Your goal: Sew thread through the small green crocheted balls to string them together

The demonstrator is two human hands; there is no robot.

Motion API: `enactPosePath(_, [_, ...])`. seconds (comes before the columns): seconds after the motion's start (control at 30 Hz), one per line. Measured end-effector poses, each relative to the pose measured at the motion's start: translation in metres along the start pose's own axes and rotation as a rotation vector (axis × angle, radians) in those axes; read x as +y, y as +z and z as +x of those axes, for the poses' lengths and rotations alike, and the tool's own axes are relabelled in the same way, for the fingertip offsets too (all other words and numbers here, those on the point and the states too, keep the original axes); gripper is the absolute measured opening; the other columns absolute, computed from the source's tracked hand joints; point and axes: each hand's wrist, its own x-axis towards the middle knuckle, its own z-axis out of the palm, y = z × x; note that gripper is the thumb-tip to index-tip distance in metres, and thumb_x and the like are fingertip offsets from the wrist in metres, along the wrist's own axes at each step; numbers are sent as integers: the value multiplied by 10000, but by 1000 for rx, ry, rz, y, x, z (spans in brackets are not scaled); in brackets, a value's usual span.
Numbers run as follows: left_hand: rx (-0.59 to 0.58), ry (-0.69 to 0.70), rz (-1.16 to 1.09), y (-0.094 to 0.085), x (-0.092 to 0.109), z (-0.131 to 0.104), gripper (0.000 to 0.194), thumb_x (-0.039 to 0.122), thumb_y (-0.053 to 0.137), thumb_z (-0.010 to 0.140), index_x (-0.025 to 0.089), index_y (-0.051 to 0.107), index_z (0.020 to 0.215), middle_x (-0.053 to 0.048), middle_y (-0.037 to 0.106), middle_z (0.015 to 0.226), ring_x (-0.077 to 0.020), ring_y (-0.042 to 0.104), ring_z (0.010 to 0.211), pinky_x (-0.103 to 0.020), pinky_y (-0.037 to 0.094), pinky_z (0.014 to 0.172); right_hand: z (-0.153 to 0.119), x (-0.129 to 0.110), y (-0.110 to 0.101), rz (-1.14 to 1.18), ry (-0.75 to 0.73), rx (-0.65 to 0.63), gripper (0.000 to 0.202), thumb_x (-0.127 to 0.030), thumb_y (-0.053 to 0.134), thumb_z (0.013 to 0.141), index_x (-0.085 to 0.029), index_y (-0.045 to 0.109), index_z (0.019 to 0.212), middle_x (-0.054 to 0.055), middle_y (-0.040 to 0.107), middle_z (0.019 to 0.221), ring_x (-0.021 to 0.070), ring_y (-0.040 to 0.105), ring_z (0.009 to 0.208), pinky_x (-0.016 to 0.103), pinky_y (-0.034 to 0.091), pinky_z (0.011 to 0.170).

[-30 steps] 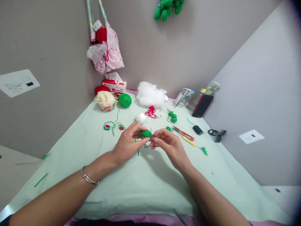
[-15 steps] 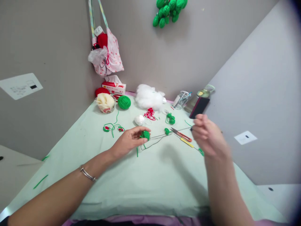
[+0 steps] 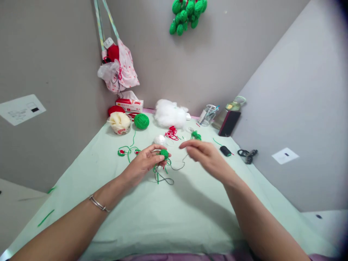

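Note:
A small green crocheted piece [image 3: 164, 154] is pinched between the thumb and fingers of my left hand [image 3: 148, 158]. Dark thread [image 3: 166, 178] loops down from it onto the pale green cloth, beside short green yarn ends. To the right, my right hand [image 3: 202, 154] is raised over the cloth with its fingertips pressed together. A dark strand [image 3: 185, 158] runs up near those fingertips; whatever lies between them is too small to make out. Just behind my left hand sits a white ball [image 3: 159, 140].
Behind the hands are a green yarn ball [image 3: 141, 121], white stuffing [image 3: 170, 114], red yarn scraps [image 3: 172, 133] and a glass jar [image 3: 208, 115]. A phone [image 3: 230, 123] and black thread spool [image 3: 225, 150] are at right. Two red-and-green pieces lie left.
My right hand has moved left and inward, close to my left hand. The dark thread, stretched between the hands before, now hangs slack in loops. My left hand still grips the green piece.

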Motion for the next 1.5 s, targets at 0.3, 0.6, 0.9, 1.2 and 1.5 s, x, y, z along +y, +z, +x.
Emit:
enactPosePath(0.3, [67,-14,4,-2,6,1,355,324,838,767,183,644,1029,-13,710,848,-150,665,783,-291,485,800,11,11,26,102,-62,55,154,-292,651,864,-185,713,771,13,634,712,128,513,629,271,378,589])
enactPosePath(0.6, [21,-49,-124,-7,6,3,258,254,809,794,167,671,994,-56,737,980,-135,664,776,-295,515,810,12,83,-122,191,106,901,152,-311,716,690,-196,618,688,-11,488,579,104,393,526,302,284,534])
enactPosePath(0.9, [-46,-81,-93,-6,3,0,291,276,806,811,174,681,1054,-57,729,1005,-133,654,798,-278,510,812,11,32,2,-111,-44,93,258,-397,684,878,-193,763,1015,43,678,838,163,566,715,291,423,658])
enactPosePath(1.2, [12,-98,-123,-4,6,0,353,270,824,785,200,699,1108,-31,732,962,-121,655,764,-270,518,802,9,32,27,397,76,-92,264,-434,742,819,-175,734,765,1,596,667,119,463,602,272,383,599])
enactPosePath(1.5, [-21,-138,-173,-6,2,2,281,275,804,824,192,655,1047,-52,740,993,-105,672,766,-240,535,804,17,32,14,844,155,123,326,-471,828,716,-193,660,698,-17,531,659,119,496,626,291,462,688])
